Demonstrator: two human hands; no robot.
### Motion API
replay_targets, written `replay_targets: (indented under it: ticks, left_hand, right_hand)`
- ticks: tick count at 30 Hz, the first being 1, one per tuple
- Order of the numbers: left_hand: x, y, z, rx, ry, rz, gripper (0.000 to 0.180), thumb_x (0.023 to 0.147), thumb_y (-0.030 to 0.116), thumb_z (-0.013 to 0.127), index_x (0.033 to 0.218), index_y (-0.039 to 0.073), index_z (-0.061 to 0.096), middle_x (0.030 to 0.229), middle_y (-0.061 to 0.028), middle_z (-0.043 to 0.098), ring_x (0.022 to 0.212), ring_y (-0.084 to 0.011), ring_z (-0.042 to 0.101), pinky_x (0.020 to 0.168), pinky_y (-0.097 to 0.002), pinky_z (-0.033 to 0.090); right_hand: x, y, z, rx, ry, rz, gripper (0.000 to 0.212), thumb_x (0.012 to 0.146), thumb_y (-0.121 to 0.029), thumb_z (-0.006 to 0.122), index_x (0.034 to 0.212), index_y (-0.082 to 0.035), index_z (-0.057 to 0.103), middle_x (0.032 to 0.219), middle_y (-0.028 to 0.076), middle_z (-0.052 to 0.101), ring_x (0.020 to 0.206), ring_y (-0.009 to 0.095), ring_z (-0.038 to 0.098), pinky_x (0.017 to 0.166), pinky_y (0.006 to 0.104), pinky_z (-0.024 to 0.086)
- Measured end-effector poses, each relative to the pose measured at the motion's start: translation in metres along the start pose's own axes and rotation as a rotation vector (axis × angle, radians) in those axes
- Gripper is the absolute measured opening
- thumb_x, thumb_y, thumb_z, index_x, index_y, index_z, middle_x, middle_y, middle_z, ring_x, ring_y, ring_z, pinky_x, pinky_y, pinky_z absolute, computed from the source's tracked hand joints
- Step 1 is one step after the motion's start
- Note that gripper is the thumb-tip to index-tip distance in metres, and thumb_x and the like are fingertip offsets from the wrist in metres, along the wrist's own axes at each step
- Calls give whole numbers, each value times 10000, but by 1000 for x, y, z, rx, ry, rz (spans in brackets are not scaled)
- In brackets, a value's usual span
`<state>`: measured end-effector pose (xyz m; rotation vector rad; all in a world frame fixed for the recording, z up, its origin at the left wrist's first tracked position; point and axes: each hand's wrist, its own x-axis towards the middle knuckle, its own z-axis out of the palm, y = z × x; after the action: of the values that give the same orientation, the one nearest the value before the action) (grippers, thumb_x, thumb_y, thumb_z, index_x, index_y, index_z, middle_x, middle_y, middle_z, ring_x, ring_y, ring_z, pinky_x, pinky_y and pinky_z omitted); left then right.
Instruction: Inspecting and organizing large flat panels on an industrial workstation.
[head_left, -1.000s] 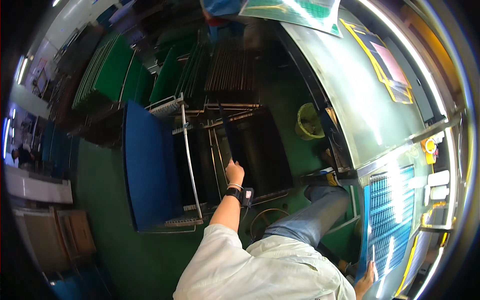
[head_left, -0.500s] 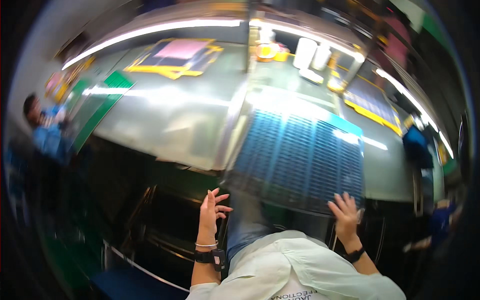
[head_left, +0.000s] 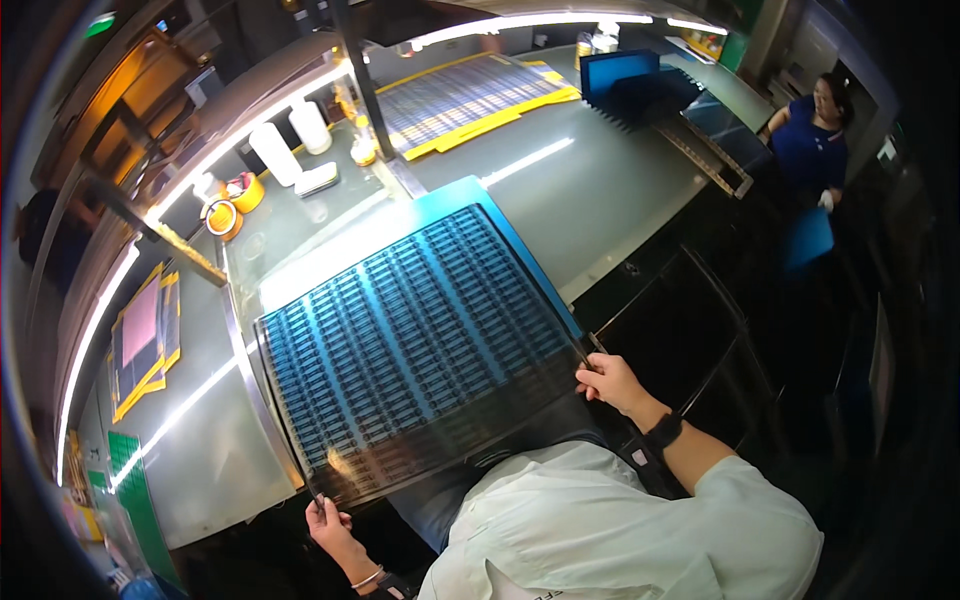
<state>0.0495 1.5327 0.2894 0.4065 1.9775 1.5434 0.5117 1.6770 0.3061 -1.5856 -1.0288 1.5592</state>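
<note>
so the left hand (head_left: 332,530) is pinching the near left corner of a see-through patterned sheet (head_left: 420,320), and the right hand (head_left: 610,382) has its fingers closed on the near right corner. Sheet's mostly lying over a blue panel (head_left: 452,194) on the tabletop (head_left: 590,200), near edge hanging out towards the person's lap. Some white containers (head_left: 275,155) and tape rolls (head_left: 222,218) sit beyond it
</note>
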Motion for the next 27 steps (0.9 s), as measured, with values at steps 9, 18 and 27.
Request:
replay_targets:
  ticks: [9, 18, 27]
  left_hand:
    - [36, 43, 39, 37, -31, 139, 200, 925, 112, 525, 1081, -9, 554, 779, -12, 556, 571, -52, 531, 497, -157, 422]
    - [47, 40, 49, 72, -17, 118, 167, 921, 105, 525, 1063, 18, 529, 839, -38, 579, 627, -82, 562, 547, -176, 475]
    - [44, 29, 47, 23, 26, 96, 179, 919, 118, 537, 1048, -6, 535, 835, -33, 562, 620, -84, 557, 540, -182, 470]
  right_hand:
    - [37, -40, -2, -8, 161, -222, 82, 827, -16, 581, 766, 16, 537, 714, 60, 586, 577, 105, 584, 497, 227, 476]
    - [52, -20, -4, -456, 376, -447, 125, 787, -45, 638, 742, -16, 525, 717, 64, 551, 620, 140, 527, 579, 279, 431]
    - [50, -19, -1, -399, 356, -377, 138, 780, -49, 637, 780, -17, 503, 662, 114, 555, 593, 230, 557, 576, 343, 449]
